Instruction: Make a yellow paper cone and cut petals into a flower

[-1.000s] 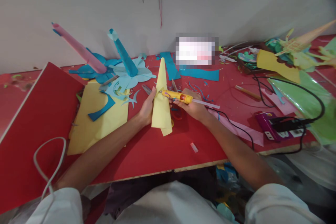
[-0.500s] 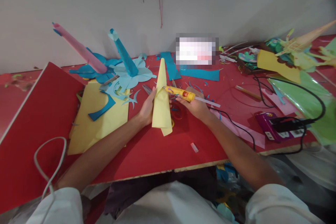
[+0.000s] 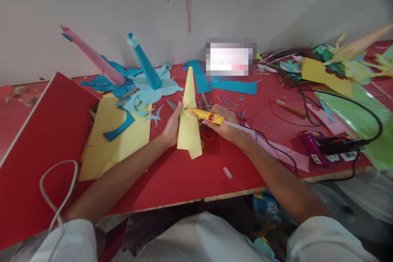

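Observation:
A pale yellow paper cone (image 3: 188, 133) stands point upward in front of me, a loose flap showing at its lower edge. My left hand (image 3: 172, 127) is closed on the cone's left side. In my right hand (image 3: 225, 122) is a yellow glue gun (image 3: 208, 116), with a clear glue stick (image 3: 239, 126) poking out of its back. The gun's nozzle meets the cone's face near its left edge, close to my left thumb. Behind the cone lie scissors (image 3: 208, 134), partly hidden by it and my right hand.
Blue and pink paper cones (image 3: 147, 67) on petal-shaped bases stand at the back left. Yellow sheets (image 3: 123, 147) lie left, beside a tilted red board (image 3: 46, 131). A purple power box (image 3: 319, 147) with black cables sits right. A short glue stick piece (image 3: 227, 172) lies near the front edge.
My right hand has brought the glue gun left and slightly down, so its nozzle moved from the cone's middle toward its left edge. The left hand and cone stay nearly in place.

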`<state>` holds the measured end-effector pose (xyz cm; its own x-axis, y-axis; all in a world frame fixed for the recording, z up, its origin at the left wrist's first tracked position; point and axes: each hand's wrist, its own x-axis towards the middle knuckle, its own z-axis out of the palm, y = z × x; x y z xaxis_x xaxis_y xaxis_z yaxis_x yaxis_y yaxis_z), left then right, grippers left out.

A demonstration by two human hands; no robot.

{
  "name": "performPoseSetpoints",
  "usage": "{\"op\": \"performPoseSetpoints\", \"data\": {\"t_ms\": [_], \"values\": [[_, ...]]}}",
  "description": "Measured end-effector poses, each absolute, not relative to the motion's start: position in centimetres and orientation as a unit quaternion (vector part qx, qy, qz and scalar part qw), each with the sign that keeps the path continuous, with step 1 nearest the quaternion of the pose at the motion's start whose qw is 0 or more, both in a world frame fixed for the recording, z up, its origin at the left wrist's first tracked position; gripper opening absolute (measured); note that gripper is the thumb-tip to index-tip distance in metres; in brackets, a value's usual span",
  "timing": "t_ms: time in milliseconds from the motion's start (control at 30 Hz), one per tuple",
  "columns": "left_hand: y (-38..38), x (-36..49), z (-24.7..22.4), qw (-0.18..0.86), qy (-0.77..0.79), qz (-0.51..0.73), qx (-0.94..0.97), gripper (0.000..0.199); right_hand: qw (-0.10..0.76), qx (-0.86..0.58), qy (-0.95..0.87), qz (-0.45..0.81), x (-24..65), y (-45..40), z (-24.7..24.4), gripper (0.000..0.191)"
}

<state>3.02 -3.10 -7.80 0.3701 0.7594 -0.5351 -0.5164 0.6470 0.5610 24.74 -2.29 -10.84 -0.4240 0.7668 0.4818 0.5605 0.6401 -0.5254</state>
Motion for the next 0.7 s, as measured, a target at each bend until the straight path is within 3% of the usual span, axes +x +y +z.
{"op": "performPoseSetpoints", "data": {"t_ms": [700], "values": [[-3.24,3.1,-7.82,0.806,0.387,0.413,0.171,0.068,0.373,-0.44,-0.807,0.128,25.13,-1.76,-10.58,0.055]]}}
